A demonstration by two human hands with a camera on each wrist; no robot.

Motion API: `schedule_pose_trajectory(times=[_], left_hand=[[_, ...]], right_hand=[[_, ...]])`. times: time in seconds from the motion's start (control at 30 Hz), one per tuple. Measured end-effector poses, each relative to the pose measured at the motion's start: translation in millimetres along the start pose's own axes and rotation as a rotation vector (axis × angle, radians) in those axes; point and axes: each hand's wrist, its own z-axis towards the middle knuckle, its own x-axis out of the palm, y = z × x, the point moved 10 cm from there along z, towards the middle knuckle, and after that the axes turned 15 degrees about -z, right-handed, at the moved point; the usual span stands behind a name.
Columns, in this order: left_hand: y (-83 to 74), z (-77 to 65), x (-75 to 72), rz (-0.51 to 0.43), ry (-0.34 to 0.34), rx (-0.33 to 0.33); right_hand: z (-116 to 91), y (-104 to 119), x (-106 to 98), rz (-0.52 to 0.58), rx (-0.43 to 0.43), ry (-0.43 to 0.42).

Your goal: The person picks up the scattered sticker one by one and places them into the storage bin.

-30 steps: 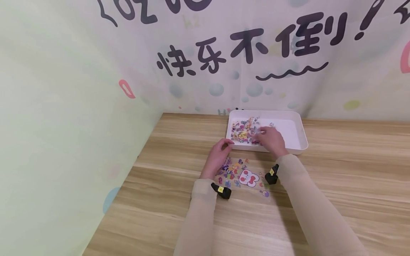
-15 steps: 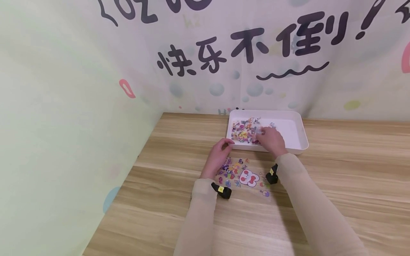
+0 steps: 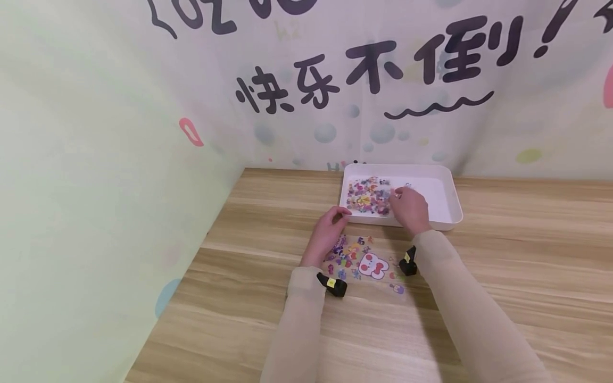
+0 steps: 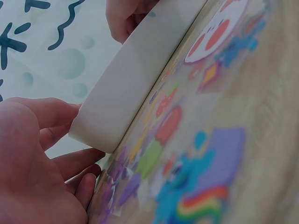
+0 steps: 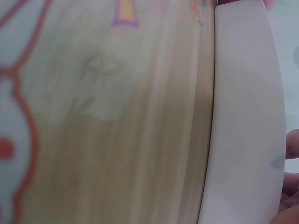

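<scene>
A white tray (image 3: 438, 194) stands near the back wall, with a clear sheet of small colourful stickers (image 3: 366, 201) in its left half. My left hand (image 3: 328, 234) grips the tray's front left corner; in the left wrist view its fingers lie at the rim and against the outer tray wall (image 4: 126, 79). My right hand (image 3: 412, 209) reaches over the front rim, fingertips pinched at the right edge of the sticker sheet. Its fingers are mostly hidden behind the tray wall in the right wrist view. Another clear sticker sheet with a white rabbit (image 3: 373, 266) lies on the table before the tray.
The wooden table (image 3: 249, 223) meets a printed cloth backdrop (image 3: 297, 143) behind the tray and another cloth at the left. A small loose sticker (image 3: 408, 185) shows inside the tray behind my right hand. Black wrist cameras (image 3: 335, 286) sit on both sleeves.
My right hand has shifted slightly right, and the stickers in the tray now look flatter and more evenly spread. My left hand has stayed at the tray corner.
</scene>
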Motion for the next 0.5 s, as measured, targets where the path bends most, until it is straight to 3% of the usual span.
schedule_pose_trajectory(times=[0.3,0.5], left_hand=[[1.1,-1.3,-1.9,-0.012,-0.008,-0.015],[1.4,-0.7,-0.6,-0.014,0.002,-0.004]], right_hand=[[-1.2,-10.0,-6.3,0.358,-0.023,-0.042],[-7.1,-10.4,-8.2,0.406,-0.052,-0.017]])
